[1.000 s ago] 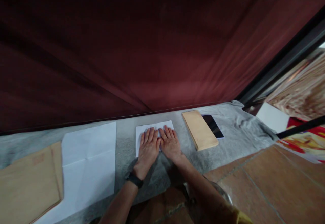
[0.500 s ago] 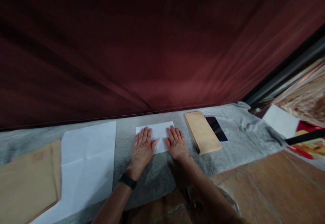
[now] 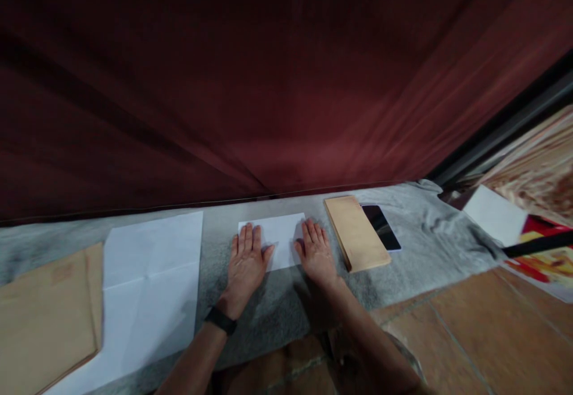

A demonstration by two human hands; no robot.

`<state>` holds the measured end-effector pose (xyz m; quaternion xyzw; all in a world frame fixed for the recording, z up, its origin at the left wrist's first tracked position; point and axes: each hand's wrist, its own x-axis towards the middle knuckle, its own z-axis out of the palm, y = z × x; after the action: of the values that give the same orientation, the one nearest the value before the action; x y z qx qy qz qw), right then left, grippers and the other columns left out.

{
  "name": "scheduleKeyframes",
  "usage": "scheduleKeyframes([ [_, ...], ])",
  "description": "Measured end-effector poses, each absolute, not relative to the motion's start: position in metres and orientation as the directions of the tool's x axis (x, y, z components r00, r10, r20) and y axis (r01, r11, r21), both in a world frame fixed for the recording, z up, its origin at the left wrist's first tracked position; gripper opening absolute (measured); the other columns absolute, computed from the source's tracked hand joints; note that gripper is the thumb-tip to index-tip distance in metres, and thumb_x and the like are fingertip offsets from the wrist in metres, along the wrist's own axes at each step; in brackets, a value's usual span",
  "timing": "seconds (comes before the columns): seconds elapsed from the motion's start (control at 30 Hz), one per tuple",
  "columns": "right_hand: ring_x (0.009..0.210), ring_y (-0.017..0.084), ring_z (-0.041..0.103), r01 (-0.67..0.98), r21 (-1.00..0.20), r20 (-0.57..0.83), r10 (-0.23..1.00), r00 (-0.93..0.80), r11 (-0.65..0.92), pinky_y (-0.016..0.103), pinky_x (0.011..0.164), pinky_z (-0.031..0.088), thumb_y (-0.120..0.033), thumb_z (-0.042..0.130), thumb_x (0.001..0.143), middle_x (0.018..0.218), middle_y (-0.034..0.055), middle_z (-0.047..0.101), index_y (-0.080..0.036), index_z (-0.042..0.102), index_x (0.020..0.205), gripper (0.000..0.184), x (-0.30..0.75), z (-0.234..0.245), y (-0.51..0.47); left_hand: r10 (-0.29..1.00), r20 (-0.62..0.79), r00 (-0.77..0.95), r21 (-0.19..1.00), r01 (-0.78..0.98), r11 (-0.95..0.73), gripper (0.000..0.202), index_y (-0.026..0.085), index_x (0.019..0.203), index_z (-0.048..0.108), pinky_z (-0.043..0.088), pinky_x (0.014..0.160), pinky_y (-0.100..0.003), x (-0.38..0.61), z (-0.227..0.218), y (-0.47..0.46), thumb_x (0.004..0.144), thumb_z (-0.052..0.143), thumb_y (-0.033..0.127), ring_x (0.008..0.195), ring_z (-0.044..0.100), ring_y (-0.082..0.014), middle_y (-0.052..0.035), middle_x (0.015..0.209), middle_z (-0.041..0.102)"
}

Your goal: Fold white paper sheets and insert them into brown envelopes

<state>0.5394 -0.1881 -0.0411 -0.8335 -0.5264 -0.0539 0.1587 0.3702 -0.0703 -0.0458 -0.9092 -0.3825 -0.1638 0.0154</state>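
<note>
A small white sheet of paper (image 3: 283, 238), apparently folded, lies flat on the grey cloth in the middle of the head view. My left hand (image 3: 247, 261) rests palm down over its left end, fingers stretched out and thumb pointing inward. Over the right end lies my right hand (image 3: 317, 255), also flat with its fingers extended. Both hands cover the paper's near corners. Just right of my right hand is a stack of tan envelopes (image 3: 358, 234), partly on top of a dark-screened phone (image 3: 382, 228).
Larger white sheets (image 3: 154, 287) with crease lines lie at left, partly under big brown envelopes (image 3: 49, 317). Grey cloth (image 3: 439, 246) covers the long surface. A dark red curtain (image 3: 286, 96) hangs behind it. Tiled floor (image 3: 470, 323) shows at the lower right.
My hands have slid slightly apart along the white paper, the left one leftward and the right one rightward, uncovering more of its middle. The envelopes and phone have stayed put.
</note>
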Motion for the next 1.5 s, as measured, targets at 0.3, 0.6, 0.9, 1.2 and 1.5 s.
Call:
scheduleKeyframes([
  [0.3, 0.152, 0.025, 0.033, 0.945, -0.276, 0.235, 0.941, 0.244, -0.176, 0.045, 0.124, 0.029, -0.036, 0.041, 0.107, 0.164, 0.0094, 0.036, -0.02, 0.046, 0.154, 0.05, 0.51, -0.04, -0.173, 0.71, 0.285, 0.644, 0.126, 0.709, -0.694, 0.063, 0.005, 0.152, 0.044, 0.028, 0.122, -0.054, 0.371, -0.045, -0.071, 0.103, 0.036, 0.043, 0.151, 0.034, -0.0349, -0.0242, 0.159, 0.04],
  [0.6, 0.15, 0.029, 0.036, 0.947, -0.218, 0.215, 0.935, 0.282, -0.235, 0.046, 0.123, 0.029, -0.044, 0.045, 0.105, 0.164, 0.0087, 0.036, -0.023, 0.045, 0.154, 0.053, 0.514, -0.045, -0.178, 0.71, 0.285, 0.644, 0.152, 0.701, -0.696, 0.069, 0.0, 0.153, 0.039, 0.029, 0.122, -0.052, 0.368, -0.044, -0.069, 0.102, 0.036, 0.046, 0.151, 0.035, -0.0346, -0.0258, 0.159, 0.04],
  [0.9, 0.151, 0.028, 0.035, 0.95, -0.192, 0.205, 0.937, 0.283, -0.245, 0.047, 0.123, 0.028, -0.044, 0.044, 0.106, 0.165, 0.0086, 0.035, -0.024, 0.041, 0.156, 0.055, 0.525, -0.047, -0.187, 0.734, 0.258, 0.628, 0.152, 0.724, -0.672, 0.071, 0.002, 0.154, 0.037, 0.027, 0.124, -0.049, 0.367, -0.043, -0.069, 0.103, 0.035, 0.051, 0.152, 0.033, -0.0323, -0.0223, 0.161, 0.039],
  [1.2, 0.149, 0.03, 0.037, 0.948, -0.166, 0.183, 0.936, 0.3, -0.272, 0.047, 0.122, 0.028, -0.043, 0.045, 0.105, 0.165, 0.0083, 0.035, -0.024, 0.042, 0.156, 0.055, 0.537, -0.047, -0.194, 0.725, 0.242, 0.645, 0.154, 0.712, -0.685, 0.072, 0.002, 0.155, 0.036, 0.022, 0.126, -0.049, 0.362, -0.042, -0.067, 0.102, 0.036, 0.051, 0.154, 0.03, -0.0309, -0.0224, 0.162, 0.036],
  [1.5, 0.149, 0.03, 0.037, 0.951, -0.127, 0.207, 0.93, 0.304, -0.283, 0.047, 0.121, 0.029, -0.042, 0.045, 0.106, 0.165, 0.01, 0.035, -0.023, 0.041, 0.157, 0.055, 0.542, -0.047, -0.2, 0.67, 0.28, 0.688, 0.176, 0.649, -0.74, 0.06, 0.005, 0.157, 0.034, 0.022, 0.127, -0.048, 0.363, -0.029, -0.078, 0.104, 0.032, 0.033, 0.155, 0.025, -0.0278, -0.0179, 0.164, 0.034],
])
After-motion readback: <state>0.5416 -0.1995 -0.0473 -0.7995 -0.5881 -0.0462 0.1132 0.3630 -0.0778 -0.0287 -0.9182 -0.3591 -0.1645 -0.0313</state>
